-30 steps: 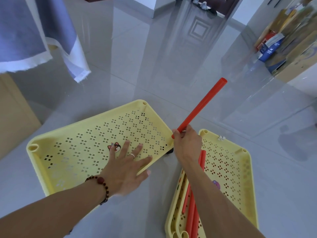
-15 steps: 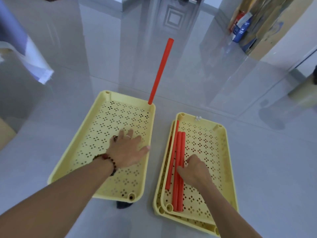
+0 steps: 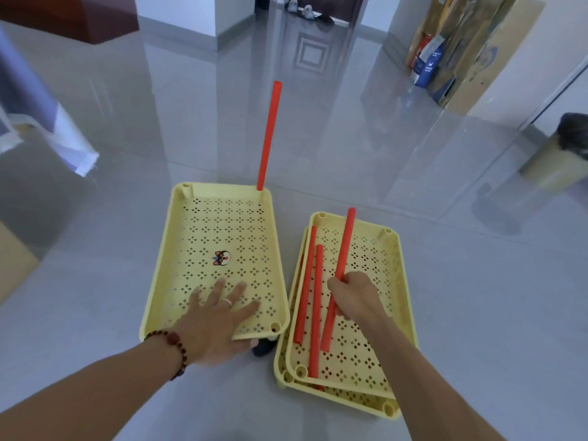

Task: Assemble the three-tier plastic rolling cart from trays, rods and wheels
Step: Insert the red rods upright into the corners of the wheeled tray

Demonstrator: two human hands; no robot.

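Note:
A yellow perforated tray (image 3: 178,268) lies on the floor at the left, with one red rod (image 3: 269,135) standing upright in its far right corner socket. My left hand (image 3: 216,319) presses flat on the tray's near end, fingers spread. A black wheel (image 3: 264,346) shows under the tray's near right corner. To the right, two more yellow trays (image 3: 399,281) lie stacked. My right hand (image 3: 353,297) grips a red rod (image 3: 345,243) and holds it tilted above the stack. Two other red rods (image 3: 310,281) lie in the top tray.
The grey tiled floor stretches all around. A cloth (image 3: 47,122) hangs at the far left above a wooden cabinet (image 3: 12,262). Cardboard boxes (image 3: 445,52) lean at the far right, and a bin (image 3: 560,154) with a black bag stands at the right edge.
My right hand let go of the rod now standing in the corner socket, dropped to the stacked trays and picked up another red rod. My left hand slid toward the tray's near end.

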